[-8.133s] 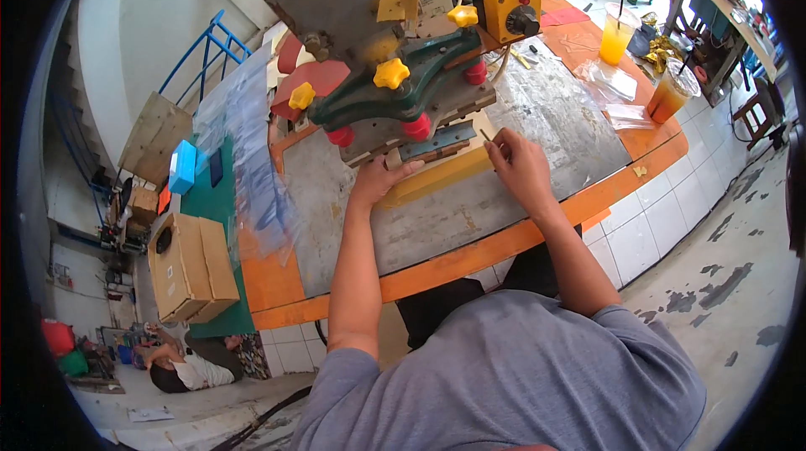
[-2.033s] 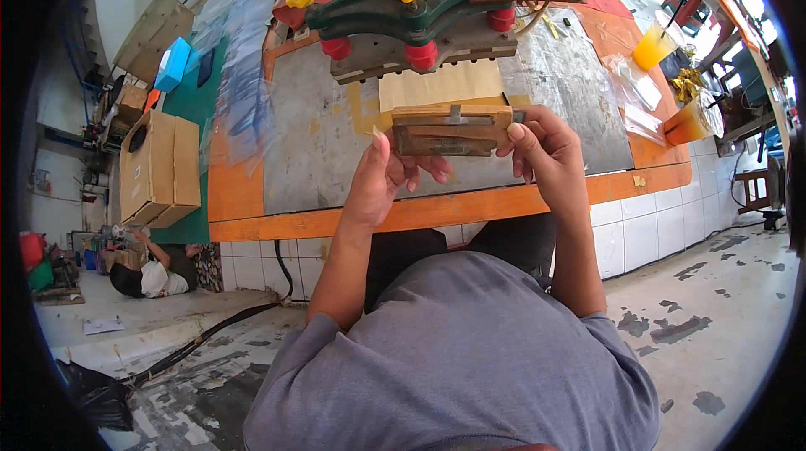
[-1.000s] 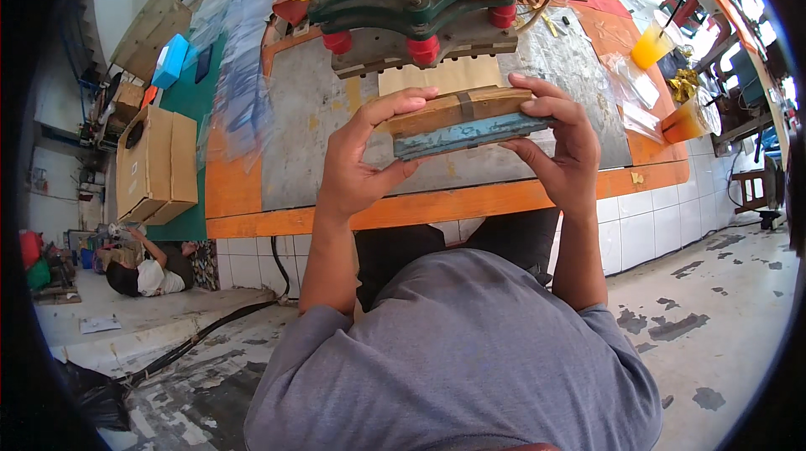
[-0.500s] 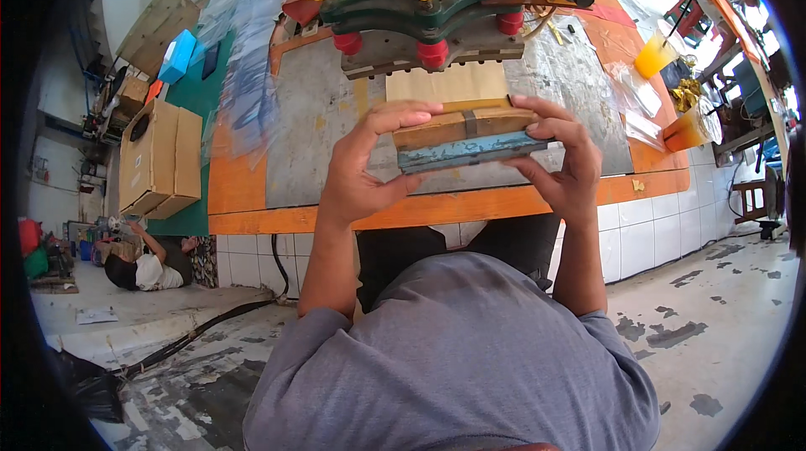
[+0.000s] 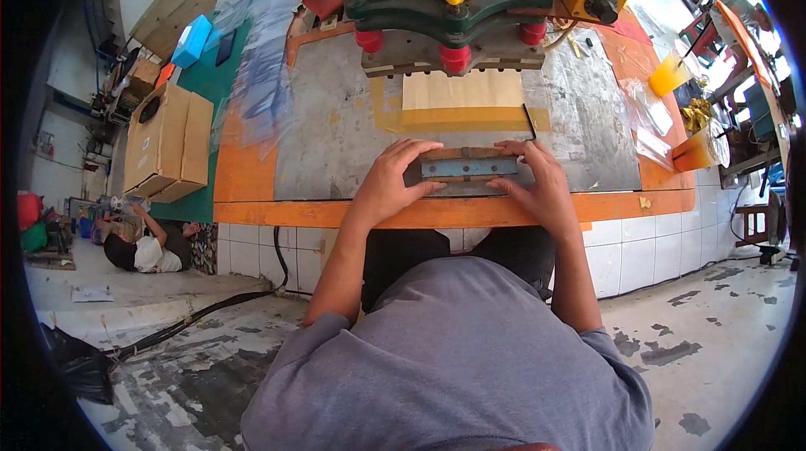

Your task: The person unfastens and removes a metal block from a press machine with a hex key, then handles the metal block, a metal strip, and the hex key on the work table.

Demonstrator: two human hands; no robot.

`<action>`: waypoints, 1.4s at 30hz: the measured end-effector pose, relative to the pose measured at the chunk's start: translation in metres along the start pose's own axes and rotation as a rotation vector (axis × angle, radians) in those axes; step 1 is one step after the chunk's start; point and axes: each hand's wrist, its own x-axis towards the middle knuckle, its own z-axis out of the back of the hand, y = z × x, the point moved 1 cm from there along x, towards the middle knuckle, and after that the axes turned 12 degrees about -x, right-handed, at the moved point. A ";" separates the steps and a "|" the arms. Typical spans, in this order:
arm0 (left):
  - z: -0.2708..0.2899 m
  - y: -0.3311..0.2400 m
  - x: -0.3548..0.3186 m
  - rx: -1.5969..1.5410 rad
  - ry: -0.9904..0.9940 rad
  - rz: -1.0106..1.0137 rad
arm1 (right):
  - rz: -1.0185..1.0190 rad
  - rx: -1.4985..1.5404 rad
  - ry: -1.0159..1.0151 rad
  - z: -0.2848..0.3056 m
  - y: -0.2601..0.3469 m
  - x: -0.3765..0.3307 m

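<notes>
While both hands are bracketing the wood-and-blue block (image 5: 468,167) on the near side of the press head (image 5: 454,14), the step is looking like handling and squaring it up. Left hand (image 5: 389,184) is gripping one end, right hand (image 5: 542,188) the other: fingers at the far edge, thumbs at the near, spread to block width. Can't tell if it's resting on the grey plate (image 5: 327,161) or being held just above. Cream sheet (image 5: 462,90) is lying closer to the press head. Next move is probably calling for a level two-ended grip, fingers staying clear of the press head.
</notes>
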 end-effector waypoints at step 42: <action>-0.013 0.013 -0.004 -0.171 -0.104 0.034 | 0.045 -0.021 0.023 -0.003 -0.018 -0.006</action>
